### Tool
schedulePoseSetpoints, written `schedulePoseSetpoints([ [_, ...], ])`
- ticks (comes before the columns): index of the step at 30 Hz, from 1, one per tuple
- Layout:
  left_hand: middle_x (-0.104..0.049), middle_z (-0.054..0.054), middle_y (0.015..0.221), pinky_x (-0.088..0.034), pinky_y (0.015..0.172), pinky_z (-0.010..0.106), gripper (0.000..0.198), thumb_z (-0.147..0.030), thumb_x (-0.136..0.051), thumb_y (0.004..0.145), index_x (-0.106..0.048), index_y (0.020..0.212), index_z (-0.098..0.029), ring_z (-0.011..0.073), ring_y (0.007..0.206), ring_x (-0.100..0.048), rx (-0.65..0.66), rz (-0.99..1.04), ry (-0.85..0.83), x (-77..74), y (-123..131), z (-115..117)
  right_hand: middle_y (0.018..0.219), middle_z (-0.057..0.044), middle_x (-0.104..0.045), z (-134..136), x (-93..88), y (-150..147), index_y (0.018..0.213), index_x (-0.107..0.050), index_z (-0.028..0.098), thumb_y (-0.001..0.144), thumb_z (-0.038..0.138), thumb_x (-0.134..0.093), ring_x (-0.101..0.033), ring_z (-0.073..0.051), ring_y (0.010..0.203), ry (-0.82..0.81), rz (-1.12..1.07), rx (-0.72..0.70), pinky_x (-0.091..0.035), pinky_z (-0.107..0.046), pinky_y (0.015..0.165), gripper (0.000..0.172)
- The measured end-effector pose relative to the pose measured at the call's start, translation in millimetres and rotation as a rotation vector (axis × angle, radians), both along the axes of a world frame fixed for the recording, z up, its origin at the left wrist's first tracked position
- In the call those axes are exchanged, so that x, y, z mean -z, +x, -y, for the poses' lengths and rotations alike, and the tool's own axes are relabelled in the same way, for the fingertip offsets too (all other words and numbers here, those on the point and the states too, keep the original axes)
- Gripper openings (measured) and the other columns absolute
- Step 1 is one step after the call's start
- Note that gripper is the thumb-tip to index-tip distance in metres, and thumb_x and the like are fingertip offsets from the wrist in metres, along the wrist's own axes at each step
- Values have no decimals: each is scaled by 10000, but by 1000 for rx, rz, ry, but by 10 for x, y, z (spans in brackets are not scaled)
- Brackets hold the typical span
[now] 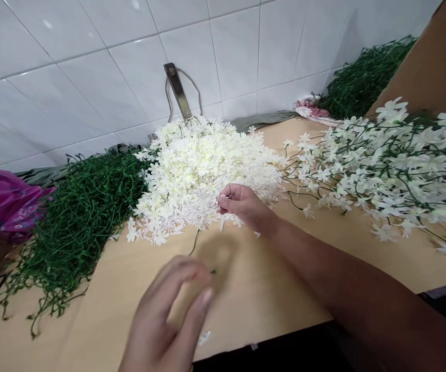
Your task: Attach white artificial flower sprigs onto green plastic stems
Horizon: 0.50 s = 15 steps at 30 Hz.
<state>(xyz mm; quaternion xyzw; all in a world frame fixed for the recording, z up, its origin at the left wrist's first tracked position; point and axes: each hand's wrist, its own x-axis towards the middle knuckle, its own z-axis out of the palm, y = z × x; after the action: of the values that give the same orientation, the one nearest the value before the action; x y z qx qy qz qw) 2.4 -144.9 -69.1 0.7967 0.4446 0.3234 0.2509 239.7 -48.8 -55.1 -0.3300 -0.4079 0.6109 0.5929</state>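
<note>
My left hand (169, 315) is in the near middle, blurred, its thumb and index finger curled toward each other. A thin green artificial flower stem (195, 242) sticks out from behind its fingers, which seem to hold it; the grip itself is hidden. My right hand (242, 204) reaches in from the right with thumb and index finger pinched on a small white artificial flower (222, 197), only partly visible. It is at the front edge of a large heap of loose white artificial flowers (207, 160).
Green stems (87, 206) are heaped at left, beside a magenta bag (6, 201). White flowers on stems (393, 165) lie at right, before more green stems (370, 77) and a cardboard panel (420, 67). A metal strip (178, 93) leans on the tiled wall (234, 51). Cardboard (269, 289) covers the table.
</note>
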Motion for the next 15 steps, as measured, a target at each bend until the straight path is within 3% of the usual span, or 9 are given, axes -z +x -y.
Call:
schedulePoseSetpoints([
  [3,-574,54,955,-386,795,434,201,-228,-556,740,-570,941,-226,242,911,-507,-48,-330,12,-191,272,-235,533,46,-556,6,2,-3,625,-525,133,546,283,-716,-508,-52,501,-15,6,-32,-412,-233,569,256],
  [6,-569,48,892,-379,729,388,144,-193,-529,746,-558,887,-204,225,867,-498,-33,-509,44,-215,357,-377,522,45,-561,10,-3,-11,622,-530,132,539,286,-721,-512,-52,501,-35,17,-36,-413,-231,571,259],
  [15,-565,63,843,-346,687,342,64,-221,-519,760,-555,781,-172,213,812,-495,125,-633,164,-204,600,-426,521,48,-558,-6,8,5,618,-533,136,527,282,-732,-505,-50,497,-51,23,-27,-411,-229,567,263],
])
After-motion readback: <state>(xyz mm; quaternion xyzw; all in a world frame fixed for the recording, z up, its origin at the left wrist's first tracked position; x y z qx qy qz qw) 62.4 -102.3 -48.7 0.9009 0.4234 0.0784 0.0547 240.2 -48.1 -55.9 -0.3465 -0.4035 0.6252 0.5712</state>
